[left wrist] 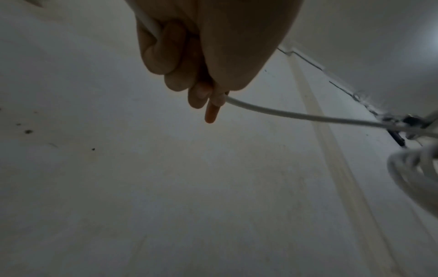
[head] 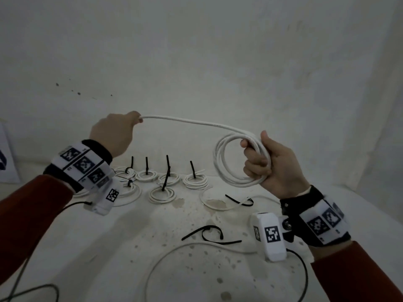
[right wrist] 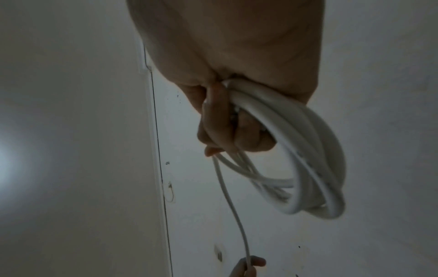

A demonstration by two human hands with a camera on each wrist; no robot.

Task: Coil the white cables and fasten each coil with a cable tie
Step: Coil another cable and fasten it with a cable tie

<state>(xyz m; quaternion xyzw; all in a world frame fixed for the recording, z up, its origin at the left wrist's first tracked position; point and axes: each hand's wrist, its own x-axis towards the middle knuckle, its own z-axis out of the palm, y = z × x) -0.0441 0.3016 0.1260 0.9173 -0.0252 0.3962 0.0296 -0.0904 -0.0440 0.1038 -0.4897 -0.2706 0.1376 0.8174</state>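
My right hand grips a coil of white cable held up above the table, fingers curled through its loops. From the coil a straight stretch of the same cable runs left to my left hand, which holds it in a closed fist at about the same height. Black cable ties lie loose on the white table in front of me. An uncoiled white cable curves across the near table.
Several finished white coils, each with a black tie standing up, sit in a group at the table's middle. A flat loose coil with a black tie lies right of them. Black wrist-camera leads trail over the near table. A white wall rises behind.
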